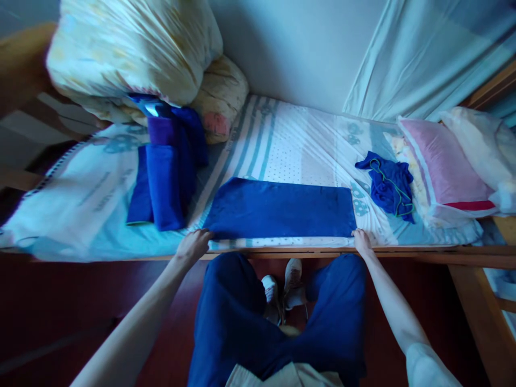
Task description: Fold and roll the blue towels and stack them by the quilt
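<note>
A dark blue towel [278, 208] lies flat on the bed, folded into a long rectangle along the near edge. My left hand [193, 244] is closed on its near left corner. At the near right corner my right hand [362, 241] pinches the cloth. A stack of folded blue towels [163, 183] sits to the left on the mattress. To the right, near the pillows, lies a crumpled blue cloth with a green cord [389, 184].
The bed has a striped and dotted sheet [290, 140] and a wooden frame rail [403, 252]. A bundled yellow duvet [133, 48] sits at the far left. Pink and white pillows [447, 166] lie at the right. My legs and shoes [282, 290] are below the rail.
</note>
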A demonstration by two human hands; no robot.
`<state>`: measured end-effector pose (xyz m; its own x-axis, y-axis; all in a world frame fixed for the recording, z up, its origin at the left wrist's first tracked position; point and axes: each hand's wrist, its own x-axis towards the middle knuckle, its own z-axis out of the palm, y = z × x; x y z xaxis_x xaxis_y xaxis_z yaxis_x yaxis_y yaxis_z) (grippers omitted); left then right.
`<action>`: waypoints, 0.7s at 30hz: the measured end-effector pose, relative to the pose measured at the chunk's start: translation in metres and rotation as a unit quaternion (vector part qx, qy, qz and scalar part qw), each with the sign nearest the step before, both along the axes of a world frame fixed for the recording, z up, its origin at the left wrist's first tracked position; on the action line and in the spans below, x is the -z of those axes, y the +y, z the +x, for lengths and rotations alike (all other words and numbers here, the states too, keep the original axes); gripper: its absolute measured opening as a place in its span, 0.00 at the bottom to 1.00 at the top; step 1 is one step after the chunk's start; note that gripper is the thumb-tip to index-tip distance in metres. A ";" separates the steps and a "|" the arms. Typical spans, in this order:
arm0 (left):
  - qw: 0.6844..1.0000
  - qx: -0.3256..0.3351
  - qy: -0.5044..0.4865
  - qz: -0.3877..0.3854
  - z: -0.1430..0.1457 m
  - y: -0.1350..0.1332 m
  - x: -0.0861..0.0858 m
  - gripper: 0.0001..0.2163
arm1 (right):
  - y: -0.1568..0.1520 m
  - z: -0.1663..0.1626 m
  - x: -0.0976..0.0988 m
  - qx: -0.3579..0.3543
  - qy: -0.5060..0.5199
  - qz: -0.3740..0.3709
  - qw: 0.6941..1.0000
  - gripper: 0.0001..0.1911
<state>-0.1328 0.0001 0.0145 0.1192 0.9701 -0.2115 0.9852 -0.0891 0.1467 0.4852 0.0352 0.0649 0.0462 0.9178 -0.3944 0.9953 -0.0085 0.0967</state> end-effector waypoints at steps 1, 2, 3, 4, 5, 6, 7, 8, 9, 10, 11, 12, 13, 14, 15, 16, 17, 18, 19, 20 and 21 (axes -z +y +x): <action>1.000 -0.002 0.001 0.006 0.009 0.007 -0.002 0.17 | 0.005 -0.007 -0.002 0.011 -0.010 -0.008 1.000 0.22; 1.000 -0.005 -0.008 0.023 0.020 0.014 -0.004 0.17 | 0.009 -0.015 -0.003 0.017 -0.014 -0.007 1.000 0.21; 0.998 -0.010 -0.027 0.051 0.035 0.023 -0.005 0.18 | 0.014 -0.026 -0.004 0.017 -0.010 0.004 1.000 0.20; 0.995 -0.020 -0.053 0.085 0.052 0.031 -0.004 0.19 | 0.019 -0.039 -0.003 0.013 0.004 0.022 1.000 0.20; 0.989 -0.038 -0.081 0.119 0.071 0.040 -0.003 0.20 | 0.024 -0.055 -0.001 0.006 0.030 0.046 0.999 0.21; 0.982 -0.054 -0.110 0.144 0.093 0.047 0.000 0.20 | 0.029 -0.074 0.003 -0.004 0.067 0.070 0.995 0.22; 0.975 -0.068 -0.136 0.160 0.116 0.054 0.005 0.21 | 0.033 -0.096 0.009 -0.018 0.117 0.096 0.988 0.25; 0.970 -0.081 -0.156 0.169 0.139 0.059 0.010 0.22 | 0.036 -0.119 0.016 -0.033 0.172 0.125 0.977 0.26; 0.965 -0.094 -0.173 0.172 0.161 0.062 0.017 0.22 | 0.039 -0.145 0.023 -0.048 0.228 0.146 0.961 0.28; 0.962 -0.102 -0.189 0.171 0.179 0.063 0.024 0.23 | 0.042 -0.171 0.032 -0.064 0.282 0.159 0.944 0.29; 0.958 -0.112 -0.199 0.173 0.195 0.063 0.031 0.23 | 0.045 -0.198 0.040 -0.077 0.332 0.166 0.925 0.30; 0.954 -0.122 -0.205 0.181 0.206 0.061 0.039 0.23 | 0.047 -0.224 0.048 -0.089 0.376 0.167 0.907 0.30; 0.951 -0.125 -0.210 0.189 0.213 0.059 0.046 0.24 | 0.050 -0.248 0.055 -0.096 0.413 0.166 0.890 0.30; 0.949 -0.125 -0.214 0.197 0.216 0.056 0.053 0.24 | 0.052 -0.270 0.062 -0.101 0.443 0.162 0.876 0.29; 0.947 -0.121 -0.216 0.205 0.216 0.054 0.060 0.25 | 0.055 -0.289 0.068 -0.101 0.464 0.158 0.866 0.28; 0.945 -0.117 -0.218 0.211 0.214 0.052 0.065 0.25 | 0.058 -0.304 0.075 -0.103 0.481 0.154 0.857 0.28; 0.944 -0.114 -0.221 0.217 0.212 0.051 0.070 0.26 | 0.060 -0.315 0.081 -0.104 0.493 0.150 0.851 0.28; 0.943 -0.113 -0.222 0.221 0.209 0.051 0.073 0.26 | 0.063 -0.323 0.087 -0.102 0.502 0.150 0.846 0.27; 0.942 -0.115 -0.222 0.225 0.206 0.051 0.076 0.26 | 0.064 -0.327 0.093 -0.097 0.509 0.153 0.842 0.27; 0.941 -0.118 -0.221 0.227 0.205 0.052 0.077 0.26 | 0.065 -0.328 0.098 -0.091 0.514 0.158 0.838 0.27; 0.941 -0.119 -0.221 0.228 0.205 0.053 0.078 0.26 | 0.066 -0.327 0.103 -0.086 0.518 0.165 0.835 0.27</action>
